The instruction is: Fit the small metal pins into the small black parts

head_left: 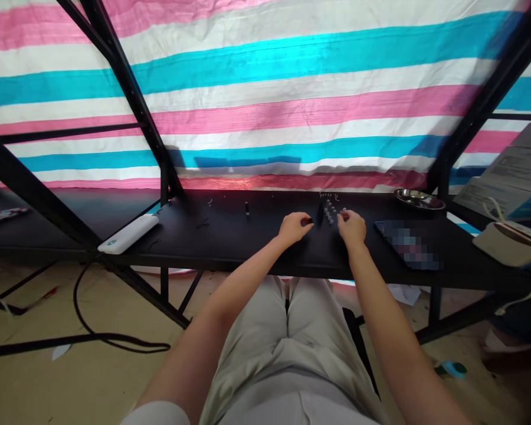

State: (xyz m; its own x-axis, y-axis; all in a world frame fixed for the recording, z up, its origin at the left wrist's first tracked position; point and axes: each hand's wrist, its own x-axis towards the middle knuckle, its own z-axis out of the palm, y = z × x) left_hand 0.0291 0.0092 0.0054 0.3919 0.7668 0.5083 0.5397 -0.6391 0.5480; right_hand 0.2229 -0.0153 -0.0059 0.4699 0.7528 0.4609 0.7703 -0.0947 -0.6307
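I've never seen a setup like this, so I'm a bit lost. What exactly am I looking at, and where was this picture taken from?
No machine here: these are a person's own bare arms and hands. The picture comes from a camera worn on their head, looking forward and down, so their lap shows too. At a black table, the left hand pinches a small dark piece. The right hand is at a cluster of small shiny pieces, and what it holds is too small to tell. Nearby lie a metal bowl, a white oblong object and a blurred flat device.
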